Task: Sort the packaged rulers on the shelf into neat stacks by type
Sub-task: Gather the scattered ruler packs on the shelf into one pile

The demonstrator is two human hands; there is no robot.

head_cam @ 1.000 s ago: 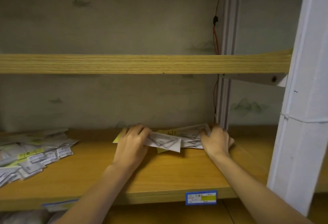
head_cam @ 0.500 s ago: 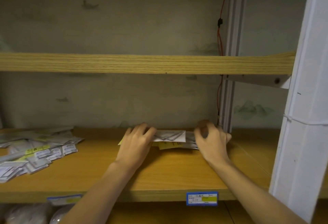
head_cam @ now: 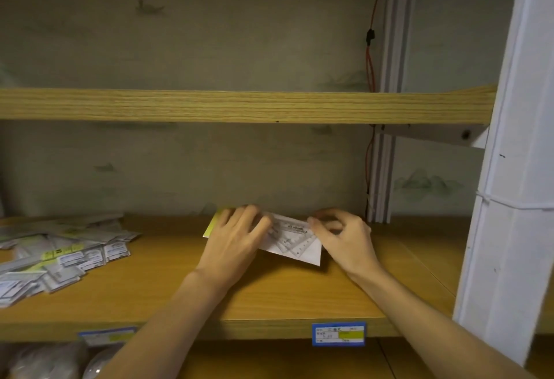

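Near edge, lower frame: wooden shelf (head_cam: 269, 297), orange-brown grain, smooth top. Blue price label (head_cam: 338, 334) with a yellow patch on its front lip, right of centre; a second, blurred label (head_cam: 108, 335) at lower left.

Both forearms reach in from the bottom. Left hand (head_cam: 232, 239), centre frame: fingers nearly straight, spread, lying flat on top of the left end of the packaged set squares (head_cam: 295, 242), pressing them down. Right hand (head_cam: 344, 236): fingers curled, thumb and fingertips pinching the packets' right edge.

The packets lie between the two hands, mid-shelf toward the back: flat clear sleeves, white card, triangular rulers showing through, front corner pointing toward the viewer. A yellow-green card edge (head_cam: 211, 224) sticks out from under the left hand.

Left of frame, well apart: loose heap of packaged rulers (head_cam: 57, 254), glossy sleeves, white and yellow labels, fanned untidily.

Behind: pale wall (head_cam: 209, 165), faint landscape print. Above, upper wooden shelf (head_cam: 239, 105), coarse straight grain. Right: white metal upright (head_cam: 509, 198), red cable (head_cam: 371, 60) behind.
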